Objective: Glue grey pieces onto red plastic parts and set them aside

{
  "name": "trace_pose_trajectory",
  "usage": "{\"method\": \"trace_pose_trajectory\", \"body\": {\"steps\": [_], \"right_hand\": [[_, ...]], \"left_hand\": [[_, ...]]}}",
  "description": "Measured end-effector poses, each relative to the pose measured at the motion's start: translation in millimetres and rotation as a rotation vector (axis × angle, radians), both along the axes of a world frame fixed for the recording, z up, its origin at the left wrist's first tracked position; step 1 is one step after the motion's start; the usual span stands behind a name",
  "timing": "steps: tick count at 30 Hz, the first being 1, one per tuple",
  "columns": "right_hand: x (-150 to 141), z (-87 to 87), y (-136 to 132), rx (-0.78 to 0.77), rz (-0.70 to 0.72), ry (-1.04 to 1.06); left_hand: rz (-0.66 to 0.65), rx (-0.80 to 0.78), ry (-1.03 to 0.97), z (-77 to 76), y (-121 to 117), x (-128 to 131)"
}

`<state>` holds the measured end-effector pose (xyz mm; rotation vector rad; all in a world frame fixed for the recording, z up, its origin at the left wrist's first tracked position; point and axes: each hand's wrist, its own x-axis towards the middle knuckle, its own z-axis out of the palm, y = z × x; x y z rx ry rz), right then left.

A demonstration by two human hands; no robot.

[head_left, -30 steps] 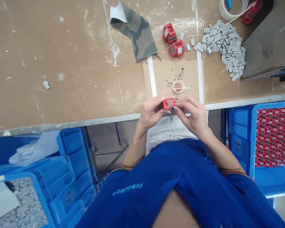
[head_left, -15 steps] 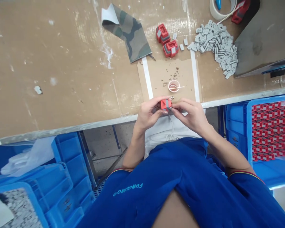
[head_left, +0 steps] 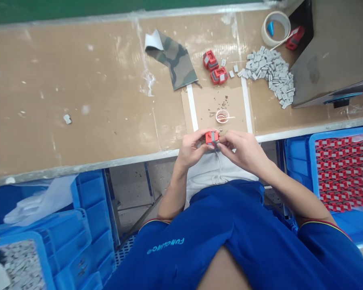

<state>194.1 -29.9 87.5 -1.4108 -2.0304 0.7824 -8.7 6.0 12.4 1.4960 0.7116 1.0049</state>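
Between my hands, at the table's front edge, is a small red and grey plastic block (head_left: 211,137). My left hand (head_left: 192,147) is closed around its left side. Thumb and fingers of my right hand (head_left: 240,148) are pinched together at the block's right side; whether a small piece sits between them I cannot make out. Just beyond the hands stands a small clear cup (head_left: 222,117) with a thin stick lying across it. Two similar red and grey blocks (head_left: 219,75) rest further back, near a few loose light grey tiles (head_left: 231,74).
A heap of grey tiles (head_left: 269,72) lies right of the blocks, beside a tape roll (head_left: 263,33) and a dark metal box (head_left: 329,52). Camouflage cloth (head_left: 181,66) lies behind. Blue crates flank me; the right crate (head_left: 313,161) holds rows of red blocks.
The view has shifted, so the table appears lower and a green strip shows at the back. Both hands stay on the block, with only slight finger movement on the right.
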Motion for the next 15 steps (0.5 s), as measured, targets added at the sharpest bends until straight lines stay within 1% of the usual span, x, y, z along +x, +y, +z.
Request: {"method": "trace_pose_trajectory", "body": {"steps": [2, 4, 5, 7, 8, 9, 10, 11, 12, 13, 14, 15], "right_hand": [[1, 6.5, -4, 0.048, 0.014, 0.013], [4, 16.7, -8, 0.09, 0.015, 0.053], [9, 24.0, -10, 0.098, 0.011, 0.084], [24, 41.9, -17, 0.098, -0.013, 0.139], [37, 51.2, -22, 0.101, -0.038, 0.144], [53, 59.5, -28, 0.109, -0.078, 0.125], [73, 65.9, -34, 0.123, -0.143, 0.081], [97, 69.9, -41, 0.139, -0.237, 0.016], [124, 71.4, -47, 0.145, -0.358, -0.062], [155, 70.5, -54, 0.141, -0.498, -0.147], [189, 67.8, -60, 0.122, -0.657, -0.236], [225, 63.8, -65, 0.079, -0.804, -0.331]], "left_hand": [[-0.002, 0.039, 0.017, 8.6, -4, 1], [-0.008, 0.102, 0.041, 23.6, -6, 5], [-0.034, 0.147, 0.057, 32.6, -3, 8], [-0.152, 0.261, 0.107, 51.1, 12, 18], [-0.226, 0.317, 0.147, 59.3, 26, 24], [-0.286, 0.368, 0.202, 66.0, 43, 31], [-0.315, 0.407, 0.273, 70.8, 62, 38], [-0.274, 0.429, 0.365, 73.5, 84, 46], [-0.183, 0.471, 0.487, 74.2, 105, 54], [-0.085, 0.516, 0.631, 73.3, 125, 63], [-0.021, 0.536, 0.783, 71.4, 142, 71], [-0.003, 0.534, 0.908, 69.1, 155, 78]]}}
